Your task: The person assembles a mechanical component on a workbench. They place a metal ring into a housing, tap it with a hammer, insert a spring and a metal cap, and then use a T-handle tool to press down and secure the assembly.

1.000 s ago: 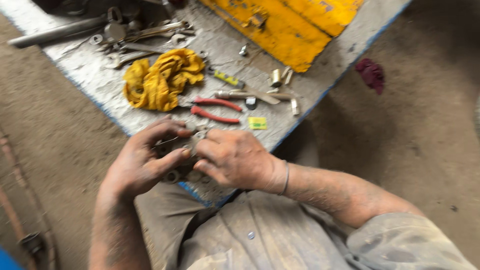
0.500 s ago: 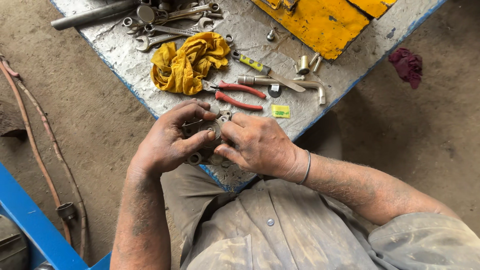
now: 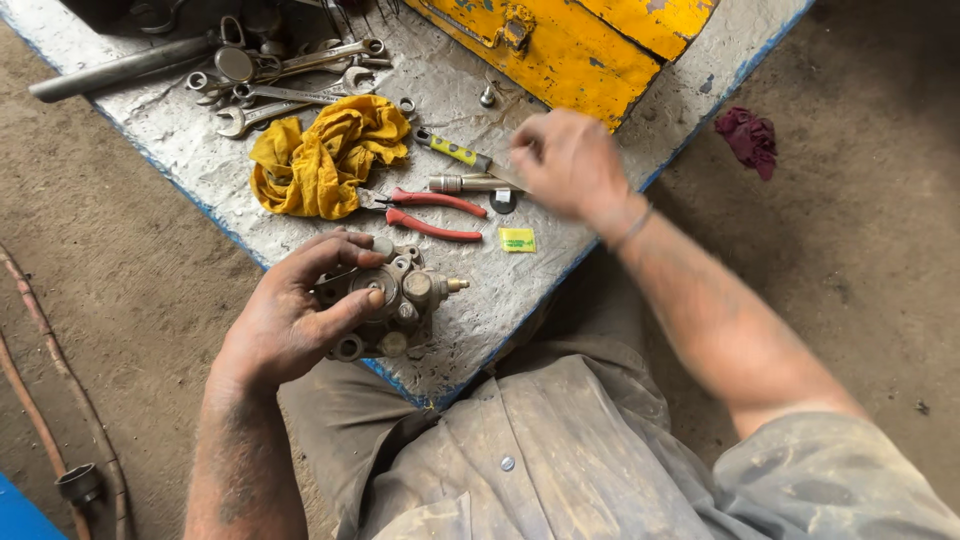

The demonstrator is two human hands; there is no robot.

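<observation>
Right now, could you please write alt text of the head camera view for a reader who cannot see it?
A person's left hand grips a grimy metal pump-like part at the edge of a worn grey workbench, while the right hand reaches over a screwdriver near a yellow metal box. Red-handled pliers, a yellow rag and wrenches lie nearby.

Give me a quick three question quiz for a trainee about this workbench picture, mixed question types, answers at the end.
1. True or false: the left hand grips the grey metal pump body at the table edge.
2. Multiple choice: the right hand reaches over which thing? A) yellow cloth B) screwdriver C) wrenches
3. Fill in: the pliers have ___ handles.

Key: 1 true; 2 B, the screwdriver by the yellow toolbox; 3 red.
</observation>
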